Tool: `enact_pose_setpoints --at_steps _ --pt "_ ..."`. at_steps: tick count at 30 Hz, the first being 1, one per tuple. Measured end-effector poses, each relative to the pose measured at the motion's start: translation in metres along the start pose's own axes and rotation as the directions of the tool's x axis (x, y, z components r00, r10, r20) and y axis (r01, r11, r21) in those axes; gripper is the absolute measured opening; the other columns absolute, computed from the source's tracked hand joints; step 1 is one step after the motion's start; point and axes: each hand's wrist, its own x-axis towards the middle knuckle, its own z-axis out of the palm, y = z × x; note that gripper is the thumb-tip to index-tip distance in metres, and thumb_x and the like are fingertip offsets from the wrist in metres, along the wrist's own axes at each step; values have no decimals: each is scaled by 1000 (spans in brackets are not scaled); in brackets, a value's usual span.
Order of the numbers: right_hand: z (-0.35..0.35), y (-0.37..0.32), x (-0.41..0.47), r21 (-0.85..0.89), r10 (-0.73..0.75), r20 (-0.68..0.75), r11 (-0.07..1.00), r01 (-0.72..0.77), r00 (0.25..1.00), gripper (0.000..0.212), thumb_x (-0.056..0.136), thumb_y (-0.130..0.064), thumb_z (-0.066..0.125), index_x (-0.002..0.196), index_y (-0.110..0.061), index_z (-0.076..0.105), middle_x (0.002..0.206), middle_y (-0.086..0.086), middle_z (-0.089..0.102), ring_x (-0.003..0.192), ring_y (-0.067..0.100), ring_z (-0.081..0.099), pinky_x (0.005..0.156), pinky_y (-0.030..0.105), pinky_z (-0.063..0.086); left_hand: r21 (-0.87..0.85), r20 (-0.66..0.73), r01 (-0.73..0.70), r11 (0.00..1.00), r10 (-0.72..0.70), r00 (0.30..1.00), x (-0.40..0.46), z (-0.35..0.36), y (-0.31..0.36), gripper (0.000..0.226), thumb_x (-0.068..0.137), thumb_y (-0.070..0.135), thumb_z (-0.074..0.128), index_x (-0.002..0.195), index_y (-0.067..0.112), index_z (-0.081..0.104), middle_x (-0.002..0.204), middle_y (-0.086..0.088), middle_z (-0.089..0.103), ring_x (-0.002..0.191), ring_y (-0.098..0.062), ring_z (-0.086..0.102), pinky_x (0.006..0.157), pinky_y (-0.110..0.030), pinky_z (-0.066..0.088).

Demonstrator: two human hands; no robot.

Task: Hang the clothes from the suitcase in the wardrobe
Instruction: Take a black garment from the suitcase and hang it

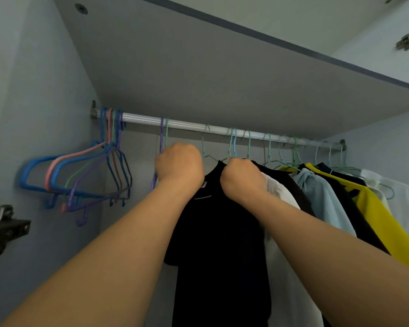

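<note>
Gripping black shirt [219, 232]: two hands [180, 162].

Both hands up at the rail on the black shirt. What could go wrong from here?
1. Left hand sits against the purple hanger; pulling away could drag it off the rail.
2. Right hand bunches the black shirt at the collar; it may slip off its hanger.
3. The neighbouring white shirt is packed close and could snag.

Both fists hide their fingers and grasp.

Empty hangers [80, 175] hang left on the rail [198, 127], clothes [328, 197] right.
</note>
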Motion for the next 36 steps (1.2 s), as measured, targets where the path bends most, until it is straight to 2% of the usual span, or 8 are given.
enact_pose_setpoints --at_steps 3,7,13,16,21,27,32,36 --pt "-1 7 1 -13 9 26 1000 -9 1000 29 93 -5 42 65 -9 38 76 5 45 74 27 46 50 28 27 291 41 -22 957 10 999 -3 1 -14 31 88 9 52 119 10 59 125 -12 53 118 -30 48 89 -34 37" --pt "-6 12 3 -20 38 -36 999 -39 999 15 97 -14 42 97 -6 55 94 11 54 79 28 49 52 28 30 417 97 -48 908 8 995 -1 0 -29 30 88 2 54 116 11 60 117 -6 59 109 -24 56 68 -28 36" --pt "-13 0 -5 -88 -131 -269 990 111 954 27 96 -22 46 120 -11 54 122 9 49 115 28 44 87 34 34 329 119 -24 944 -17 993 -5 -7 -38 25 89 -2 52 110 7 63 106 -6 63 100 -24 63 55 -25 36" --pt "-13 -12 -10 -16 -214 -270 976 218 939 28 97 -25 45 120 -13 55 123 7 48 116 25 42 91 34 34 -3 176 147 989 -144 974 0 -7 -36 9 91 3 51 94 6 59 91 -8 58 88 -27 60 65 -31 42" --pt "-9 -23 -18 69 -259 -195 959 276 946 29 97 -28 46 121 -14 55 122 6 49 118 24 43 89 34 39 -685 321 447 575 -312 894 21 5 -30 14 89 6 53 89 -2 65 85 -14 68 80 -28 66 67 -32 51" --pt "-9 -7 -28 82 -265 -172 956 281 949 28 97 -31 49 120 -16 56 118 4 52 113 21 47 88 32 41 -900 338 400 173 -301 892 7 18 -9 23 96 6 44 76 9 56 75 -2 66 62 -11 62 59 -25 43" --pt "1 11 -42 182 -188 -162 959 217 969 23 97 -31 47 101 -13 61 105 4 54 99 21 52 77 31 39 -944 321 328 -12 -248 914 -41 51 27 12 88 10 55 78 15 60 80 -8 67 73 -21 60 68 -32 48" --pt "6 30 -57 363 -72 -126 925 114 989 28 97 -37 49 90 -13 61 93 4 64 86 19 58 71 30 39 -951 269 301 69 -288 919 -80 67 52 17 92 27 54 79 16 57 74 0 62 66 -17 54 58 -29 40"
